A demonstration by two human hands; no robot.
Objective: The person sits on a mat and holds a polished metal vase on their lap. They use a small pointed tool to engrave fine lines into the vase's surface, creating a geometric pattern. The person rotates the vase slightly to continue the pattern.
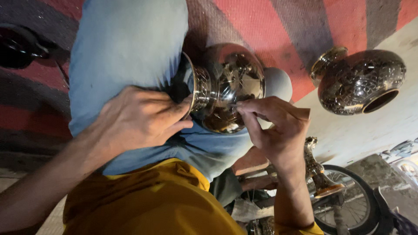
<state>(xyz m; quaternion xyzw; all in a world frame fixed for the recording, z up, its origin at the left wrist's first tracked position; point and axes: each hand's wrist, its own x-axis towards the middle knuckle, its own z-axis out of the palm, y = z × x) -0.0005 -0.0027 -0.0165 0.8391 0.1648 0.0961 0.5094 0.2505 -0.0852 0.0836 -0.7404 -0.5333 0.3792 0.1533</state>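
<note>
On the blue-clad knee [126, 48] lay a shiny metal vase [226, 87] on its side. Left hand [139, 117] cupped its rim, fingers curled, wrist bent. Right hand [274, 126] just right of vase, pinching a thin tool [233, 105] w/ tip on the belly. Second dark vase [359, 80] well apart, right of it.
</note>
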